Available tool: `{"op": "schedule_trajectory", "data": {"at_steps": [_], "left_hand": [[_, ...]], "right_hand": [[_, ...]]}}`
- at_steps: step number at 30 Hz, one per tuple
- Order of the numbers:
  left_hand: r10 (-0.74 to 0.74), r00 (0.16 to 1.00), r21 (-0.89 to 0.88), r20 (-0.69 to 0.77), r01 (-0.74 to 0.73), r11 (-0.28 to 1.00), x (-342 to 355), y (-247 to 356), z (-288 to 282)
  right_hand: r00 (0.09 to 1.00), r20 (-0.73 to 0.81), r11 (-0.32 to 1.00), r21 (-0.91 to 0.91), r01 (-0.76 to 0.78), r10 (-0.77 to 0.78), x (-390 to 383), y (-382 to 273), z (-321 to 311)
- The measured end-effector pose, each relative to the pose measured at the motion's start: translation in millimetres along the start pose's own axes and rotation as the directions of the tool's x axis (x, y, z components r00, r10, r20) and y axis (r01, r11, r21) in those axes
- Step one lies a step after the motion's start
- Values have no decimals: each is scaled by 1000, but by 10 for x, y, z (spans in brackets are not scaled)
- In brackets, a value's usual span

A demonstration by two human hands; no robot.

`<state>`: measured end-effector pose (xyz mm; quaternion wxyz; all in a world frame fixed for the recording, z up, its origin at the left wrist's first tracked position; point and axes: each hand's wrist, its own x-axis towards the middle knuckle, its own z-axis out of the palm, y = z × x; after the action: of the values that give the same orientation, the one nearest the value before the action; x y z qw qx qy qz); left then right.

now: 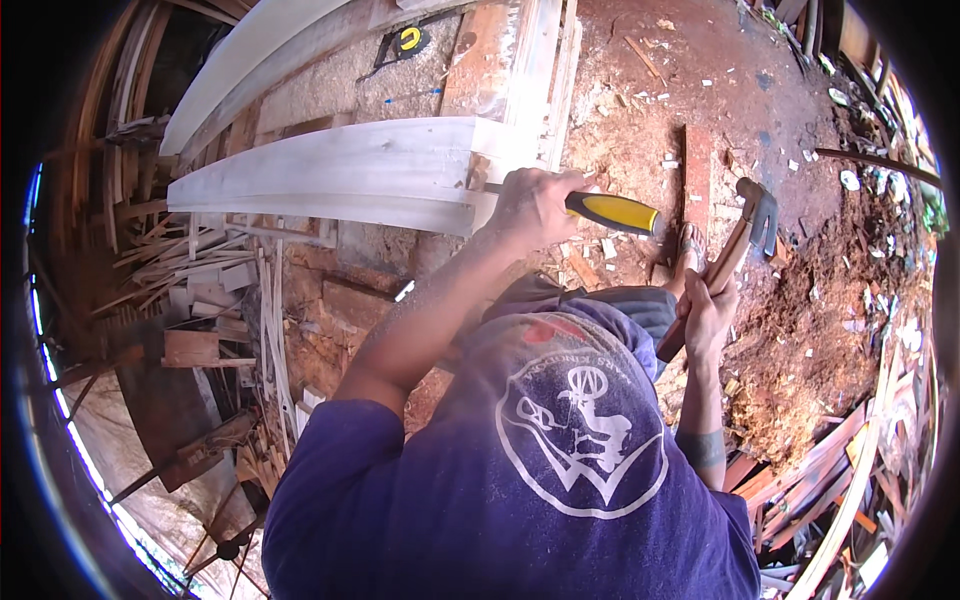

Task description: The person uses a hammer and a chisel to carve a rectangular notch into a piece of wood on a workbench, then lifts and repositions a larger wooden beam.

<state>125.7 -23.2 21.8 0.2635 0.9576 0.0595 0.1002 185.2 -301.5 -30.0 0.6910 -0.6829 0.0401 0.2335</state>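
My left hand (pixel 540 208) is wrapped round a chisel with a yellow and black handle (pixel 622 213). Its handle points right, while the blade meets the notched end of a pale wooden beam (pixel 330 168). The tip is hidden in the notch's shadow. Gripped in my right hand (pixel 712 312) is a claw hammer (pixel 735 248) with a wooden handle. The dark hammer head is raised to the right of the chisel handle, apart from it.
A second pale curved beam (pixel 235 75) lies beyond the first. A yellow and black tape measure (pixel 409 40) rests on the sawdust-covered surface. My foot (pixel 690 240) is beside a reddish board (pixel 697 165). Wood offcuts (pixel 215 285) pile at left, more scraps (pixel 815 490) at lower right.
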Motion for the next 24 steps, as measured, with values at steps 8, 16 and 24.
{"op": "schedule_trajectory", "data": {"at_steps": [8, 16, 24], "left_hand": [[-85, 996, -8, -39, 85, 996, 48, 4, 58], [-94, 995, 24, -24, 95, 995, 67, 7, 41], [-109, 994, 86, -6, 109, 990, 57, -116, 131]], "right_hand": [[991, 48, 991, -42, 128, -126, 9, -151, -201], [841, 165, 772, -336, 539, -515, -172, -172, 225], [811, -448, 811, 263, 522, -376, -108, -612, 38]]}}
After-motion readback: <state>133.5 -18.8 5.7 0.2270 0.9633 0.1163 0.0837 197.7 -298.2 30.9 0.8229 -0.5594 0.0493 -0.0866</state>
